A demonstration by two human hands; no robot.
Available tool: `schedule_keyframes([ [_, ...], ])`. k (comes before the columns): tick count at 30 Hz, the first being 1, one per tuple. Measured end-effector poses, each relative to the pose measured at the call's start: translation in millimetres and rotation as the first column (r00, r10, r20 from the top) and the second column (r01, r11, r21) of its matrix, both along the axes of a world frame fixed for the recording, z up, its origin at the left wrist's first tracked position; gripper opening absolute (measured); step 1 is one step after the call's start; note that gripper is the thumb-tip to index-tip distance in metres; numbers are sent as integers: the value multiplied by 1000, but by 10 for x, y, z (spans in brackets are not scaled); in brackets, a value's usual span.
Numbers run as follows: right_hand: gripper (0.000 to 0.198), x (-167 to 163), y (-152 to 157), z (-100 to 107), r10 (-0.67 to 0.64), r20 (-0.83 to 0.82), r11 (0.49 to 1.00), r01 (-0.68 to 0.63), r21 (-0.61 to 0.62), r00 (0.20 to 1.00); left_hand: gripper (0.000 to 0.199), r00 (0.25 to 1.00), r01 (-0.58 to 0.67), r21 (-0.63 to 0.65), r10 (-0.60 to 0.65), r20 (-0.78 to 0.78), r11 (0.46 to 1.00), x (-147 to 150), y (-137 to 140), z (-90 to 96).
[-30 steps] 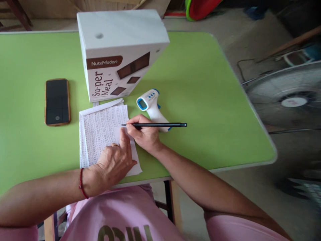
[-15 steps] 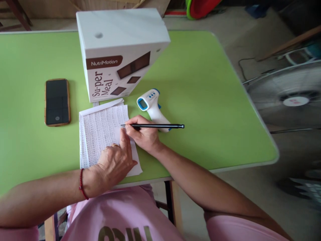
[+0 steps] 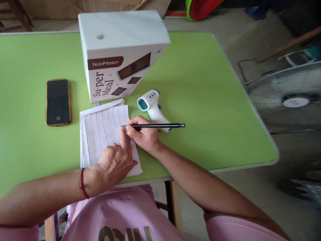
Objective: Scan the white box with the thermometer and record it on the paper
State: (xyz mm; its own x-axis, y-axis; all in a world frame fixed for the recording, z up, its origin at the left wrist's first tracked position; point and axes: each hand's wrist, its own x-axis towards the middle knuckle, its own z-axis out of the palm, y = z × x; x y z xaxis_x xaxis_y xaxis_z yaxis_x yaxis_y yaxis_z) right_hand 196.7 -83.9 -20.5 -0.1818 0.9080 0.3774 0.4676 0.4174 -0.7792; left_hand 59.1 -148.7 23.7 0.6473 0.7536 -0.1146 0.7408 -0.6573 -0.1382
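Observation:
A black pen (image 3: pixel 160 126) lies almost level in my right hand (image 3: pixel 146 135), pinched near its tip. That tip meets the right side of a handwritten sheet of paper (image 3: pixel 100 130), which is covered in close rows of small writing. My left hand (image 3: pixel 115 160) rests on the lower part of the sheet, index finger stretched toward the pen tip and thumb out to the side; the other fingers are bent. More paper shows under the sheet, folded over at the top. Just beyond my right hand lies a white and blue infrared thermometer (image 3: pixel 154 107), its handle partly hidden by the pen.
A tall white NutriMotion box (image 3: pixel 125 33) stands right behind the paper. To the left, a phone (image 3: pixel 58 102) in a brown case lies on the green table (image 3: pixel 205 100). Past the table's right edge is a fan (image 3: pixel 296 100). A red and green item (image 3: pixel 200 8) sits behind.
The whole view has shifted very slightly. Both hands, the pen and the paper keep practically the same places; any pen stroke is too small to make out.

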Motion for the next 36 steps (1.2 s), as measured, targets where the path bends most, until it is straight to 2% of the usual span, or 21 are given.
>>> schedule_keyframes([
  [5, 7, -10, 4, -11, -23, -29, 999, 24, 40, 999, 64, 1000, 7, 17, -7, -3, 1000, -2, 1, 2],
  [18, 8, -4, 8, -11, 9, -28, 1000, -9, 8, 1000, 62, 999, -18, -57, 20, 27, 998, 0, 13, 17],
  [23, 8, -5, 7, -10, -8, -15, 1000, 8, 4, 1000, 63, 1000, -8, -25, 9, 16, 1000, -8, 17, 18],
  [28, 8, -7, 5, -13, -29, -27, 999, 30, 41, 999, 58, 999, -28, -52, 30, 43, 998, -9, 14, 24],
  [36, 8, -8, 10, -5, -29, 1, 999, 29, 20, 1000, 59, 1000, -12, -3, 12, 23, 1000, -7, 24, 2],
])
